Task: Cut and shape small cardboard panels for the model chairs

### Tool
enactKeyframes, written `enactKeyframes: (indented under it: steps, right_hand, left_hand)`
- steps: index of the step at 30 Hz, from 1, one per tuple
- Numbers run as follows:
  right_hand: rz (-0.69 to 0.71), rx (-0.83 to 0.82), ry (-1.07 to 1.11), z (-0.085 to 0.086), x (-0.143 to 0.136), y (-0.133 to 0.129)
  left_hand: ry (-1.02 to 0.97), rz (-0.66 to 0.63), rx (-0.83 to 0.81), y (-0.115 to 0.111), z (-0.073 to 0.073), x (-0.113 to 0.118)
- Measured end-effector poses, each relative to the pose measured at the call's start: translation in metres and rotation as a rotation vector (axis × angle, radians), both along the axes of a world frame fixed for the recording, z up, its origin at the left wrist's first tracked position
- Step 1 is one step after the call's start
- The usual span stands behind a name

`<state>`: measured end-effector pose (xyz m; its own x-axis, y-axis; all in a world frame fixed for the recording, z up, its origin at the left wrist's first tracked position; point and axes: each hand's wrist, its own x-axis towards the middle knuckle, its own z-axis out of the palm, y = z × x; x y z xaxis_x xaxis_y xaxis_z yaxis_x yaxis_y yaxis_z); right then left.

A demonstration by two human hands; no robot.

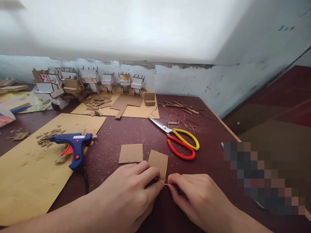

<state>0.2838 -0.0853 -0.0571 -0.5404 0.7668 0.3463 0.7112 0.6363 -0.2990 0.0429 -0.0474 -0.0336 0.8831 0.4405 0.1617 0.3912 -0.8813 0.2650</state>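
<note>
A small square cardboard piece [158, 162] is partly covered by the fingers of my left hand [138, 189], which is closed on its near edge. Between the fingertips of both hands runs a thin tan strip [166, 184], short in its visible part. My right hand [194, 191] pinches the strip's right end. Whether the strip is joined to the cardboard I cannot tell. A second cardboard square [131, 153] lies flat just beyond my left hand. Scissors [178, 137] with one red and one yellow handle rest past my right hand, blades slightly parted.
At left, a blue hot glue gun [77, 144] lies on a yellow sheet [29, 194], its cord trailing toward me. Small cardboard scraps [98, 103], an L-shaped cardboard piece [127, 103] and several miniature cardboard models [89, 77] stand at the back. Thin offcuts [187, 106] lie behind the scissors.
</note>
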Motion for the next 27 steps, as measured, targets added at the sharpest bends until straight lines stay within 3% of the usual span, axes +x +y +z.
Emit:
enactKeyframes:
  steps: [9, 19, 27]
  right_hand:
    - [-0.013, -0.073, 0.029, -0.0002, 0.0005, 0.0007]
    - [0.002, -0.019, -0.037, -0.006, -0.0008, -0.0001]
    - [-0.033, -0.227, 0.028, 0.0008, 0.0012, -0.0013]
  left_hand:
    - [-0.007, -0.015, 0.005, 0.0002, 0.0008, 0.0017]
    - [0.006, -0.032, 0.076, -0.0004, 0.0002, 0.0013]
    - [-0.005, -0.043, 0.123, -0.0014, 0.0002, 0.0009]
